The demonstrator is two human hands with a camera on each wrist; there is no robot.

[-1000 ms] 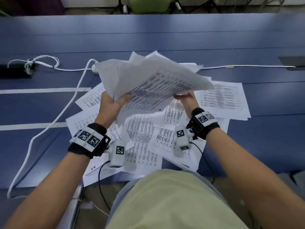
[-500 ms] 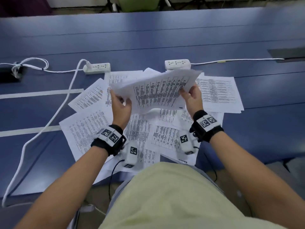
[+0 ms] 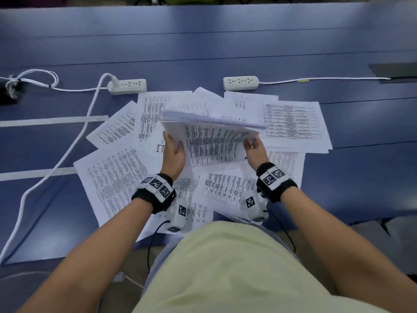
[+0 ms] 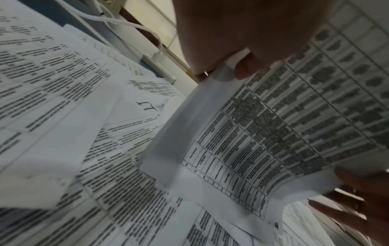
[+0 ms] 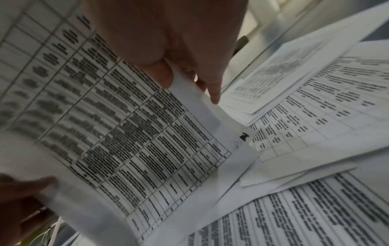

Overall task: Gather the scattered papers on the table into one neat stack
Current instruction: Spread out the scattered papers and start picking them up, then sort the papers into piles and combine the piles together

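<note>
Both forearms reach forward over the near edge of the bench (image 3: 225, 41), each wrist wrapped in a black band carrying a white block with square black-and-white markers. The left hand (image 3: 173, 152) grips the left edge of the held sheaf of papers (image 3: 214, 141), thumb on the printed face and fingers curled behind. The right hand (image 3: 256, 147) pinches the sheaf's right edge in the same way; in the right wrist view its thumb (image 5: 162, 73) presses the top sheet against the fingers beneath. The sheaf is thin white paper printed with ruled black tables. It tilts with its far edge raised, sags in a shallow curve between the hands, and its lower edge hangs close to the sheets below; whether it touches them cannot be told. The scattered papers (image 3: 117, 177) lie flat and overlapping, fanned from the near edge towards the middle of the bench. The bench top is smooth matte blue with thin seams and two white tape strips towards its left edge. Two white power strips (image 3: 127, 86) with white cords lie just beyond the papers.
</note>
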